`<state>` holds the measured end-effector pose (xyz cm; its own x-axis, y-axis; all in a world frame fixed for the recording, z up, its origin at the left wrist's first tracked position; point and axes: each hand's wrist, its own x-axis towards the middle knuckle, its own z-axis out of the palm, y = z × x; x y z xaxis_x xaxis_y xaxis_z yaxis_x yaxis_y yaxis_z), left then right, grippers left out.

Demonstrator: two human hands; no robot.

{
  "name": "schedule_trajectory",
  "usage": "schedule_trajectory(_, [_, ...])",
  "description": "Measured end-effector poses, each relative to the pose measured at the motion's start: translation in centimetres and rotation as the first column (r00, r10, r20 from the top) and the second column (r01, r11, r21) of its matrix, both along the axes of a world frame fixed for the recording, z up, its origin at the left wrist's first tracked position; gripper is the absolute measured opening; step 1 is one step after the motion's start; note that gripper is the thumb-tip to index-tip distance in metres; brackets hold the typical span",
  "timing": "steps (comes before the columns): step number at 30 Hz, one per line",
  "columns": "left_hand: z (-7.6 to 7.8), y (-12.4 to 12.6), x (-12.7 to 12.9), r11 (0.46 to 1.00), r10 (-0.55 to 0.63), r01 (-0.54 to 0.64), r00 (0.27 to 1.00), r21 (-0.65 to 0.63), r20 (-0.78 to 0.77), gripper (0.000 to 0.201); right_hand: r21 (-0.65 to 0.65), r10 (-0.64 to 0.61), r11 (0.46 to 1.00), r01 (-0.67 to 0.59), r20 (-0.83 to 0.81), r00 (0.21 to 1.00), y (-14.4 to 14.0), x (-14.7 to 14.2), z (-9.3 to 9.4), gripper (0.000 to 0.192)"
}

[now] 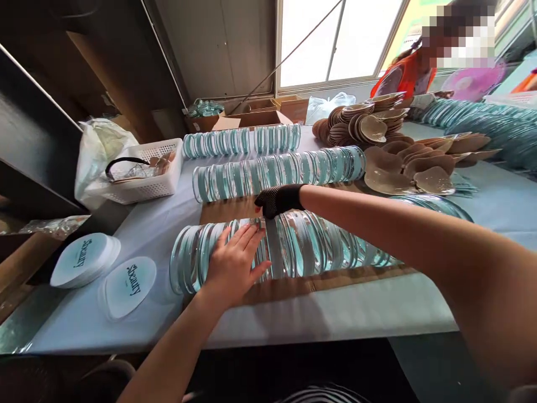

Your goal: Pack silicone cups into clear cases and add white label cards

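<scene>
Resting the bare left hand point(235, 260) across the near row of clear round pieces point(335, 246), holding its four fingers stretched and loosely together, its thumb apart toward the near side; seeming to steady rather than clamp; holding the right hand point(272, 202), in a black mesh glove point(291, 197), just beyond the left fingertips at the row's far upper edge; curling its fingers inward, but not being able to tell, with most of those fingertips hidden, whether pinching anything; seeing the near row standing on edge, piece against piece, along brown cardboard point(319, 284) on the white-covered table point(356, 316), below a second clear row point(239, 178) and left of brown heart-shaped pieces point(386, 168); judging by the gloss, probably handling something smooth and slippery; likely lifting light singly, yet shifting as a bunch when nudged, from leaning on its neighbours; probably meeting stiff rims, perhaps prone to scratching or cracking under a hard squeeze; calling for a hold at the rims, setting thumb near and fingers far, rather than pressing on the round faces; bracing neighbouring pieces lightly with a flat palm
</scene>
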<state>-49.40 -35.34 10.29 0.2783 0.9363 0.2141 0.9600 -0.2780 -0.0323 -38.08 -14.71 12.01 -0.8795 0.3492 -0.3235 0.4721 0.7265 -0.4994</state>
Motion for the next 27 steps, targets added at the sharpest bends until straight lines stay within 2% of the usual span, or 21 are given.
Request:
schedule_trajectory(1, [0.0,0.0,0.0,1.000,0.000,0.000,1.000,-0.004,0.004,0.056,0.016,0.043,0.999,-0.043,0.016,0.999,-0.1,-0.1,0.1,0.051])
schedule_trajectory(3, [0.2,0.2,0.0,1.000,0.007,-0.007,1.000,-0.017,0.013,0.056,0.126,0.102,0.986,-0.107,0.047,0.994,-0.2,-0.2,0.3,0.043])
schedule_trajectory(5, [0.4,0.2,0.0,0.999,0.015,-0.015,1.000,-0.038,0.016,0.054,0.180,0.067,0.981,-0.070,0.023,0.998,-0.3,0.0,0.5,0.032])
schedule_trajectory(8, [0.6,0.1,0.1,0.998,0.023,-0.021,1.000,-0.064,0.019,0.054,0.006,-0.086,0.996,0.087,-0.103,0.991,-1.2,1.4,1.0,0.029])
schedule_trajectory(9, [0.6,0.0,0.2,0.997,0.025,-0.023,0.999,-0.070,0.022,0.054,-0.038,-0.110,0.994,0.106,-0.153,0.982,-1.9,2.2,1.2,0.029])
schedule_trajectory(10, [0.5,0.0,0.2,0.997,0.028,-0.026,0.999,-0.072,0.029,0.055,-0.029,-0.110,0.994,0.106,-0.207,0.972,-2.9,3.0,1.4,0.028])
schedule_trajectory(13, [0.4,0.0,0.1,0.997,0.033,-0.029,0.998,-0.068,0.056,0.055,0.215,0.004,0.975,0.058,-0.280,0.960,-8.0,5.3,1.2,0.022])
schedule_trajectory(16, [0.4,-0.1,-0.1,0.997,0.025,-0.020,0.997,-0.069,0.072,0.056,0.420,0.058,0.907,0.018,-0.169,0.984,-14.8,7.1,-1.6,0.033])
schedule_trajectory(18, [0.5,-0.2,-0.2,0.997,0.021,-0.016,0.997,-0.073,0.071,0.058,0.477,0.060,0.879,0.009,-0.129,0.990,-18.3,8.1,-4.7,0.048])
schedule_trajectory(20, [0.9,-0.4,-0.3,0.997,0.017,-0.013,0.998,-0.077,0.057,0.058,0.488,0.030,0.872,0.040,-0.134,0.991,-20.2,9.0,-7.2,0.050])
schedule_trajectory(22, [1.4,-0.5,0.1,0.998,0.022,-0.020,0.999,-0.067,0.032,0.055,0.471,0.031,0.881,0.055,-0.174,0.984,-20.1,10.1,-8.2,0.041])
schedule_trajectory(23, [1.6,-0.5,0.5,0.998,0.022,-0.021,0.999,-0.053,0.024,0.054,0.466,0.028,0.882,0.073,-0.206,0.978,-19.4,10.8,-7.9,0.037])
schedule_trajectory(25, [2.0,-0.2,1.6,1.000,0.003,-0.003,1.000,-0.020,0.024,0.053,0.477,-0.058,0.855,0.202,-0.300,0.952,-16.7,12.2,-6.0,0.034])
schedule_trajectory(27, [2.1,0.5,2.9,0.999,-0.038,0.039,0.999,-0.006,0.033,0.056,0.496,-0.236,0.760,0.419,-0.389,0.890,-13.0,13.1,-3.2,0.038])
